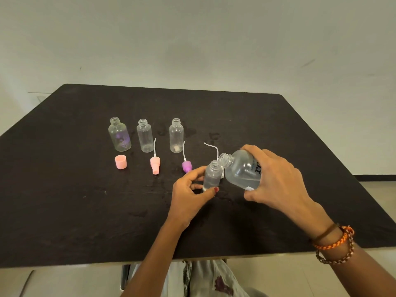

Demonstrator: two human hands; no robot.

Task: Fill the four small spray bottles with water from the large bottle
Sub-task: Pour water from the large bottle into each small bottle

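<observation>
Right grip (pixel 276 176) wrapped round big bottle (pixel 244 170), tipped, mouth at small bottle (pixel 212 175). Left grip (pixel 190 189) pinching that small bottle, upright on worktop (pixel 64 189). Three open bottles (pixel 145 135) standing further back, well apart from both.

Black worktop (pixel 85 200) with wet patches, pale wall (pixel 192 39) behind, tiled floor (pixel 381 202) at right, 2 beaded bracelets (pixel 334 243), floral patterned clothing (pixel 214 279)
</observation>
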